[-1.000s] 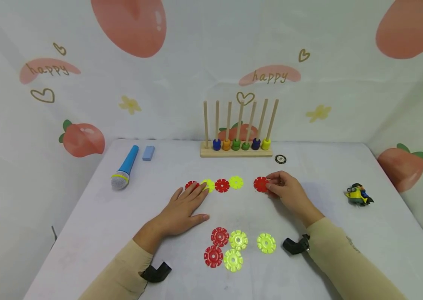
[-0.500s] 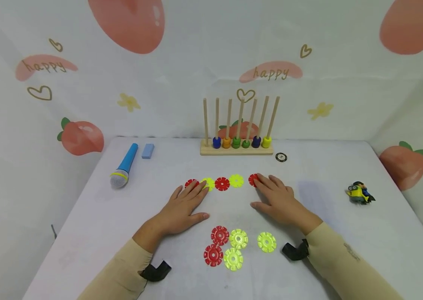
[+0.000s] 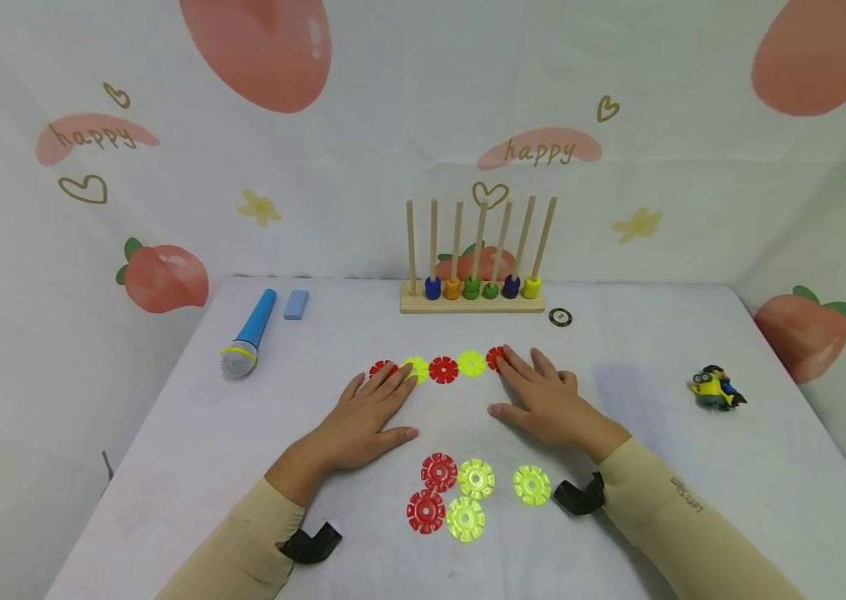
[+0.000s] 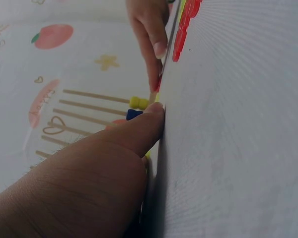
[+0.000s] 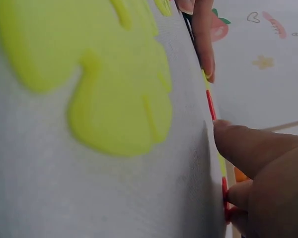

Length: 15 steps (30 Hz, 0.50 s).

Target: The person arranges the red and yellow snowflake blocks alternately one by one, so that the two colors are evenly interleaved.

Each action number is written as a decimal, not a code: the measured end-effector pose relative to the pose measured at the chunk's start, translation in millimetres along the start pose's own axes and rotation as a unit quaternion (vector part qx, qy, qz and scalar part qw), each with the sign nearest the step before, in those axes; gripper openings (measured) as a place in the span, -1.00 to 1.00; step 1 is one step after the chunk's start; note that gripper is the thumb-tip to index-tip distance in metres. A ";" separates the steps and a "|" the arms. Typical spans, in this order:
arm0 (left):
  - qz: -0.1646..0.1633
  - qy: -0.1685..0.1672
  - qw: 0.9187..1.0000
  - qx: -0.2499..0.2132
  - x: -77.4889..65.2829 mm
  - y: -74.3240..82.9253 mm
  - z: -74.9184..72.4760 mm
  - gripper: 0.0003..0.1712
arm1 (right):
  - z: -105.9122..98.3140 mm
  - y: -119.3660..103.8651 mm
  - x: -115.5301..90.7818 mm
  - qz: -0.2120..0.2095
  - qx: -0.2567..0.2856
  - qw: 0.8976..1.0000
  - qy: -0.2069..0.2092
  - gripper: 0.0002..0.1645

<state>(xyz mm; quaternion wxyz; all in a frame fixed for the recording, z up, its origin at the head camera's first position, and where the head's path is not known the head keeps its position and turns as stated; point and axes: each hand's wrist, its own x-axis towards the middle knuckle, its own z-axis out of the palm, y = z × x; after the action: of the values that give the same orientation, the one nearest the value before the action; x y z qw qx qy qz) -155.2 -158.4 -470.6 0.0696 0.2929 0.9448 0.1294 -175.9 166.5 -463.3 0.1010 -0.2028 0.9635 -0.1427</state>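
A row of flat notched plastic discs, red and yellow by turns, lies across the middle of the table. My left hand (image 3: 366, 419) rests with straight, spread fingers over the row's left end, on the red disc (image 3: 382, 368) and the yellow disc (image 3: 417, 370). Further along come another red disc (image 3: 443, 370) and another yellow disc (image 3: 471, 363). At the right end, my right hand (image 3: 546, 398) touches the last red disc (image 3: 494, 358) with extended fingertips, partly covering it. That disc sits right beside its yellow neighbour.
Nearer me lie loose red discs (image 3: 426, 511) and yellow discs (image 3: 531, 485). Behind the row stands a wooden peg rack (image 3: 472, 307) with coloured beads. A black-and-white round chip (image 3: 561, 317), toy microphone (image 3: 248, 335), blue block (image 3: 296, 305) and small yellow figure (image 3: 717, 388) lie around.
My right hand has gone from pinching the red disc to flattened fingers on it, and the disc has slid left up to the row. My left hand stayed put.
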 end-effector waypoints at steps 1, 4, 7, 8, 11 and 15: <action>0.000 0.000 1.000 -0.001 -0.3 0.0 -0.3 -0.08 | 0.8 0.2 0.4 -0.001 -0.001 1.000 -0.001 0.08; 0.000 0.001 1.000 -0.003 -0.8 -0.3 -0.4 -0.08 | 2.2 0.4 0.7 -0.005 0.011 1.000 0.004 0.09; 0.001 0.004 1.000 -0.004 -1.4 -0.5 0.5 -0.08 | -0.5 0.1 -3.7 -0.012 0.054 0.998 0.026 0.05; 0.002 0.005 1.000 -0.006 -1.5 -0.7 0.9 -0.08 | -2.5 0.1 -7.2 -0.017 0.077 0.996 0.037 0.03; 0.006 0.005 1.000 -0.006 -1.6 -0.6 1.1 -0.08 | -10.8 0.3 -24.3 -0.033 0.180 0.981 0.062 -0.06; 0.006 0.006 1.000 -0.003 -1.9 -0.8 0.2 -0.08 | -19.2 2.7 -52.8 -0.066 0.317 0.944 0.060 -0.23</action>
<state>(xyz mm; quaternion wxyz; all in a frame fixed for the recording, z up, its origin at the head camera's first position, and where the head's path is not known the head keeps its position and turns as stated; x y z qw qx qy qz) -154.1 -160.1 -470.9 0.0644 0.2975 0.9430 0.1347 -134.4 195.4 -438.9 0.0921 -0.2148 0.8569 -0.4594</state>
